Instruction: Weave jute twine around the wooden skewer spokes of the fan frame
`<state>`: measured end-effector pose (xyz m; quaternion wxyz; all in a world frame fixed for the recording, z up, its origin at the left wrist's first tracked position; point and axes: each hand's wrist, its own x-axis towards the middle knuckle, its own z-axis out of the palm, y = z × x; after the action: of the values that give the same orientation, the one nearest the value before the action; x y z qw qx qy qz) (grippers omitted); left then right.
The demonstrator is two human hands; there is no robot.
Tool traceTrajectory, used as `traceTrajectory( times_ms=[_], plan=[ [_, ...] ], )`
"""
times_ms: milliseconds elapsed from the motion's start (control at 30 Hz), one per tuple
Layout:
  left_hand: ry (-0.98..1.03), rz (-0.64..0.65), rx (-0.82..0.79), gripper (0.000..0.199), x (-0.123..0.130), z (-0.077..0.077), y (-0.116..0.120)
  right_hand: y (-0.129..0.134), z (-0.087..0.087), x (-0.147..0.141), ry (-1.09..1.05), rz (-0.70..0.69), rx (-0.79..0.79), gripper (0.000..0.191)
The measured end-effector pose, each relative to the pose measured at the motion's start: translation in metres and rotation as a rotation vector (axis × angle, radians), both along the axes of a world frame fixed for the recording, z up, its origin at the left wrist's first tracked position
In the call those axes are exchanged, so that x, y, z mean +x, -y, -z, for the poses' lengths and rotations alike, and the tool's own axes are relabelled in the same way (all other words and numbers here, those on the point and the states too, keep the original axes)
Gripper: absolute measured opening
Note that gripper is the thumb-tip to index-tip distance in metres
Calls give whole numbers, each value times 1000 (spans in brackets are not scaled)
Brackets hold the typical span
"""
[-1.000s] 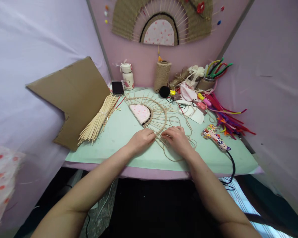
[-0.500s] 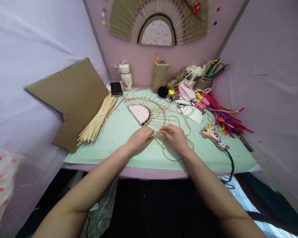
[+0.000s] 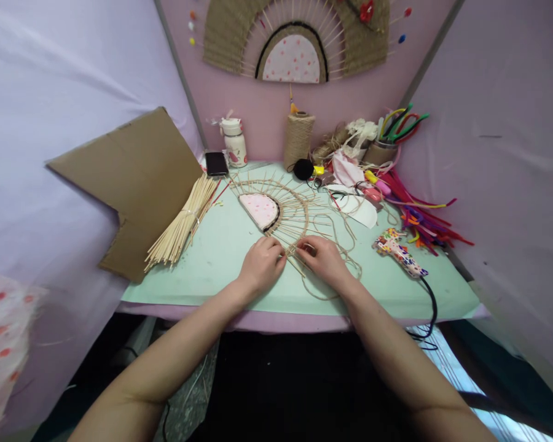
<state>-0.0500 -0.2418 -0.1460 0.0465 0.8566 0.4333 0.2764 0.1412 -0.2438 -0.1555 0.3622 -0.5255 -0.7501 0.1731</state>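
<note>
From where I stand, the fan is the centre of everything: it lies flat on the green table, its dotted panel at the hub and thin sticks raying outward. An arc of twine runs across those sticks, and the loose tail curls over the table to the fan's right and on its near side.

Both hands are at the fan's near end, just apart from each other. The right hand has thumb and forefinger pinched on that end, though whether on stick or twine is too small to tell. The left hand is curled with fingertips down beside the same spot; I can't tell what, if anything, it grips.

I'd judge the step to be working the twine through the last sticks of the row. The next move seems to call for the left steadying those sticks at even spacing while the right passes the twine round and draws it snug.

Left of the fan lies a stick bundle; right of it, a glue gun; beyond it stands the spool.
</note>
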Motion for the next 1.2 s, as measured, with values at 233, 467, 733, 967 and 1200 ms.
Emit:
traceTrajectory(
  times_ms=[233,467,733,967,1200],
  plan=[
    [-56,-105,-13,14,12,5,6,3,-1,-4,106,-37,16,8],
    [-228,-151,-73,20,20,-2,9,3,-6,-2,94,-56,11,13],
    [-390,-218,-133,22,30,-9,11,-1,-27,6,171,-78,-3,22],
    [-306,-204,-125,21,23,-4,11,-4,-25,-3,346,-249,28,29],
    [-157,-167,-64,16,12,9,8,-1,-19,-7,385,-249,19,26]
  ],
)
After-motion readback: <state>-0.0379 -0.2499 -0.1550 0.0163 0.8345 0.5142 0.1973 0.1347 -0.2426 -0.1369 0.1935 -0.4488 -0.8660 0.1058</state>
